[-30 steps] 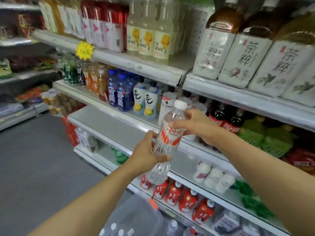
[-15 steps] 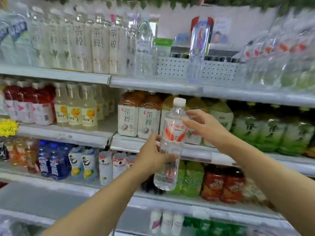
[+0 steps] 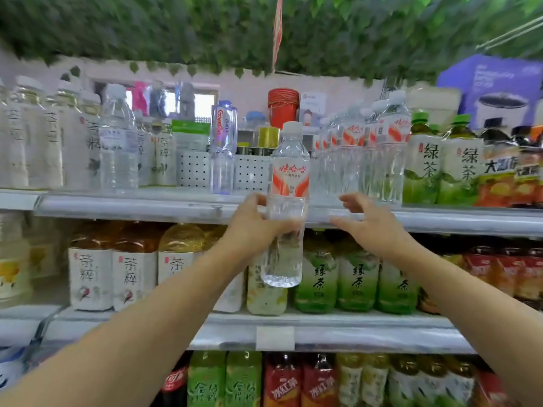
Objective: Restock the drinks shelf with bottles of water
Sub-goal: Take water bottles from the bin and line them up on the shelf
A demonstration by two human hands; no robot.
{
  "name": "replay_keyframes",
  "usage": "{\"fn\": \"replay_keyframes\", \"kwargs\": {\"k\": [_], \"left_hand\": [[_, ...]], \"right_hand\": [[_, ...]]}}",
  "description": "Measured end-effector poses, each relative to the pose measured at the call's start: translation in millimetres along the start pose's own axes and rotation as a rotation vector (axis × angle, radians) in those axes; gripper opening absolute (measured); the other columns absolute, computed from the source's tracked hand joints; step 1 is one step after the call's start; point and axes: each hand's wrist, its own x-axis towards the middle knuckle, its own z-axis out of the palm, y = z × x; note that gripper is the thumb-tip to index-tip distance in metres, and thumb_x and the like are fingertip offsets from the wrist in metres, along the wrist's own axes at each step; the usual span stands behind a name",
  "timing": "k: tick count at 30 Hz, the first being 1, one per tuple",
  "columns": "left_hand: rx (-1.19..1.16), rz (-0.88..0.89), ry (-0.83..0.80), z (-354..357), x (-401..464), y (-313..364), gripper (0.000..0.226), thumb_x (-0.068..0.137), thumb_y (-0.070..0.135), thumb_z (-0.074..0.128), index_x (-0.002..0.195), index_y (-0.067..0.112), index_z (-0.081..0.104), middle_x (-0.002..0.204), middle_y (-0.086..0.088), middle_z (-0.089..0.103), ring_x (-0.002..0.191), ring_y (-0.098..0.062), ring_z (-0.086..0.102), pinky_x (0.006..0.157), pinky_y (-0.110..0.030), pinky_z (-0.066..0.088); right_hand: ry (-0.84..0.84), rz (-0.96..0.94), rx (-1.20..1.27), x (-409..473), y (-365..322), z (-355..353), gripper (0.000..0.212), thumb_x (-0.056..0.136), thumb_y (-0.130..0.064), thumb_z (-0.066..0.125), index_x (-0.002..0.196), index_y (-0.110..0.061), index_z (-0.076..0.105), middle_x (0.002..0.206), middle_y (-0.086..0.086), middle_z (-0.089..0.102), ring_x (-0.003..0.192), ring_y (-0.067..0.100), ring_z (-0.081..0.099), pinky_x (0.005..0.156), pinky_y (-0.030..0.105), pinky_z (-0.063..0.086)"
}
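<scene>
- the left hand has its fingers wrapped round the middle of an upright water bottle, held in front of the top shelf edge.
- the right hand is just right of it, fingers spread wide, holding nothing.
- a gap on the shelf lies behind the bottle, between a purple-tinted bottle on the left and a row of matching water bottles on the right.

A water bottle stands upright in the left hand, in front of the top shelf edge. The right hand is just right of it, apart. Matching water bottles stand on that shelf to the right, green tea bottles beyond them.
</scene>
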Motion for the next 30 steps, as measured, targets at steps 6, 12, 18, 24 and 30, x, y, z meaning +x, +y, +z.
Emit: {"fn": "replay_keyframes", "kwargs": {"k": [6, 12, 18, 24, 30], "left_hand": [[0.007, 0.106, 0.057, 48.9, 59.5, 51.2, 0.052, 0.076, 0.027, 0.075, 0.117, 0.019, 0.045, 0.102, -0.005, 0.065, 0.091, -0.019, 0.064, 0.080, -0.040, 0.050], [-0.099, 0.161, 0.098, 83.5, 115.5, 87.3, 0.038, 0.076, 0.017, 0.074, 0.101, 0.021, 0.046, 0.101, 0.001, 0.062, 0.097, -0.020, 0.063, 0.083, -0.039, 0.051], [-0.090, 0.175, 0.113, 110.5, 155.9, 82.4, 0.052, 0.074, 0.020, 0.077, 0.116, 0.011, 0.047, 0.104, -0.003, 0.062, 0.094, -0.020, 0.062, 0.081, -0.035, 0.048], [-0.066, 0.191, 0.092, 129.7, 174.8, 69.9, 0.050, 0.075, 0.022, 0.078, 0.111, 0.013, 0.045, 0.094, 0.003, 0.059, 0.089, -0.018, 0.059, 0.076, -0.034, 0.047], [0.022, 0.147, 0.087, 140.5, 181.1, 57.9, 0.069, 0.073, 0.032, 0.079, 0.127, 0.013, 0.042, 0.122, -0.007, 0.058, 0.110, -0.027, 0.057, 0.094, -0.047, 0.048]], "right_hand": [[0.044, 0.005, -0.088, 28.1, 47.1, -44.4, 0.057, 0.086, -0.033, 0.066, 0.136, -0.019, 0.043, 0.137, 0.000, 0.047, 0.125, 0.015, 0.043, 0.099, 0.026, 0.032], [0.069, -0.021, -0.152, 39.5, 79.9, -52.4, 0.058, 0.086, -0.035, 0.066, 0.136, -0.020, 0.042, 0.138, -0.004, 0.045, 0.127, 0.012, 0.040, 0.105, 0.028, 0.030], [0.093, -0.075, -0.240, 38.5, 90.5, -43.1, 0.056, 0.088, -0.037, 0.062, 0.137, -0.022, 0.040, 0.139, -0.005, 0.040, 0.130, 0.011, 0.030, 0.107, 0.025, 0.025], [0.117, -0.092, -0.303, 40.3, 88.0, -34.2, 0.059, 0.086, -0.042, 0.063, 0.136, -0.021, 0.040, 0.136, -0.004, 0.037, 0.128, 0.012, 0.026, 0.099, 0.019, 0.022], [0.135, -0.098, -0.343, 38.7, 87.5, -30.7, 0.059, 0.086, -0.040, 0.064, 0.135, -0.019, 0.040, 0.134, -0.004, 0.035, 0.127, 0.012, 0.026, 0.095, 0.017, 0.020]]}}
